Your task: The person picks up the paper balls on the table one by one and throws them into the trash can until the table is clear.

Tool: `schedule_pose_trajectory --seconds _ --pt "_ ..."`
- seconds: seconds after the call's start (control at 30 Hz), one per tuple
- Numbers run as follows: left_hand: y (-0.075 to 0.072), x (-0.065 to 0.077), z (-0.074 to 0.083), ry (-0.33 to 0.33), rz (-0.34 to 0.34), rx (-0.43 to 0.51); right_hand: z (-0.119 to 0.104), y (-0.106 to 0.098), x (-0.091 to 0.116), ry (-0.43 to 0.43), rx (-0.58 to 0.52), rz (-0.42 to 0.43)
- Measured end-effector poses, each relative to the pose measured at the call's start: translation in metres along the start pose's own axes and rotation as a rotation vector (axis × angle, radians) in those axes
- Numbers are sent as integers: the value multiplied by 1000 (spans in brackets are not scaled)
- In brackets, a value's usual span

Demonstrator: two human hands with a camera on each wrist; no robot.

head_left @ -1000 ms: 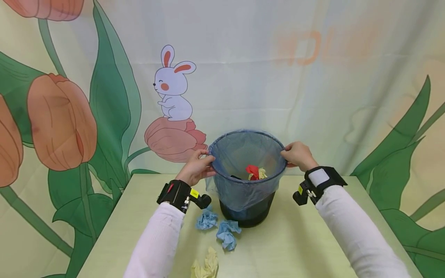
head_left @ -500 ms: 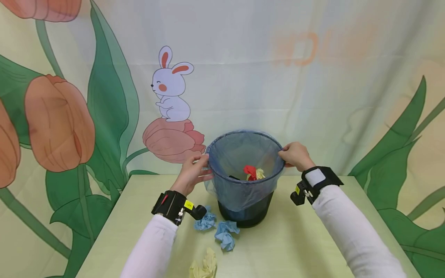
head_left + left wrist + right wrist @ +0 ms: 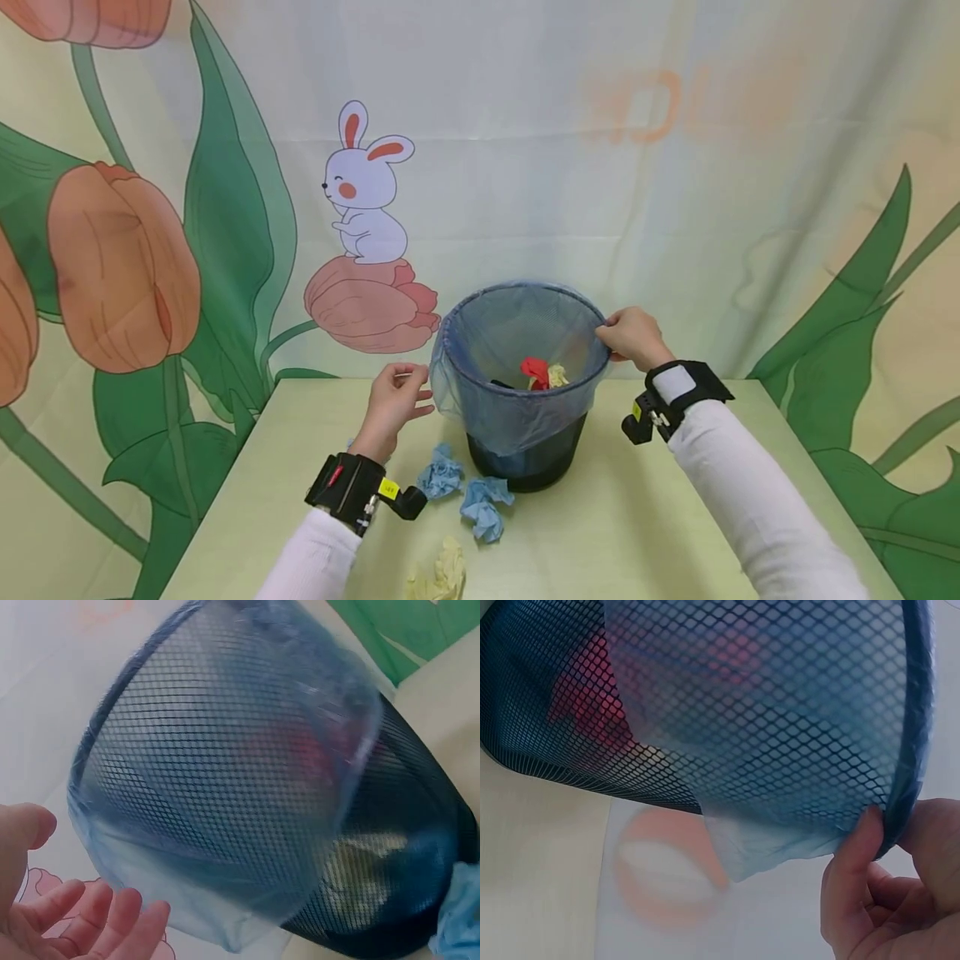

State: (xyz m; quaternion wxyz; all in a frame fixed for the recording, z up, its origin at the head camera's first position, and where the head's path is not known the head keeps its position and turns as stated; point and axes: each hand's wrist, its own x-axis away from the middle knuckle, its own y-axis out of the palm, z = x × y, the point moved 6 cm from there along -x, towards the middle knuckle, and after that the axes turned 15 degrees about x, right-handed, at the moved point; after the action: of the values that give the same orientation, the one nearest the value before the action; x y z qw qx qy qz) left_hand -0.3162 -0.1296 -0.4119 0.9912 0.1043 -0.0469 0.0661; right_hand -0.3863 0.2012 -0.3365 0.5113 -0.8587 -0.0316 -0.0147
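A black mesh wastebasket point(image 3: 525, 467) stands upright on the table, lined with a translucent blue trash bag point(image 3: 517, 421) folded over its rim. Crumpled red paper point(image 3: 535, 371) and yellow paper point(image 3: 557, 376) lie inside. My right hand point(image 3: 636, 337) pinches the bag at the basket's right rim; in the right wrist view thumb and index finger point(image 3: 855, 855) close on the rim from both sides. My left hand point(image 3: 392, 404) is off the rim, to the left of the basket, its fingers point(image 3: 120, 919) spread loosely with nothing in them. Beside it the bag's left edge hangs loose.
Two crumpled blue papers point(image 3: 441, 472) point(image 3: 486, 508) lie on the table point(image 3: 637, 550) left of and in front of the basket. A crumpled yellow paper point(image 3: 442, 571) is at the near edge. Another bit of blue shows behind my left wrist. A printed curtain point(image 3: 510, 192) hangs behind.
My left hand has let go of the bag at the left rim and moved left and down toward me. The right hand keeps its pinch on the right rim.
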Motion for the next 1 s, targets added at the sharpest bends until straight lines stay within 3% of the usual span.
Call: schedule_pose_trajectory --seconds 0.4,0.53,0.7,0.8,1.0 --pt "-6 31 -11 146 -109 -305 2 3 -4 -2 32 10" --pt "-5 45 -13 230 -175 -389 1 2 -3 -9 29 11" --pt "-2 65 -23 339 -254 -580 0 2 -3 -15 38 15" --pt "0 76 -33 355 -313 -671 0 2 -3 -11 41 15" --pt "-1 95 -57 292 -448 -779 1 2 -3 -1 37 18"
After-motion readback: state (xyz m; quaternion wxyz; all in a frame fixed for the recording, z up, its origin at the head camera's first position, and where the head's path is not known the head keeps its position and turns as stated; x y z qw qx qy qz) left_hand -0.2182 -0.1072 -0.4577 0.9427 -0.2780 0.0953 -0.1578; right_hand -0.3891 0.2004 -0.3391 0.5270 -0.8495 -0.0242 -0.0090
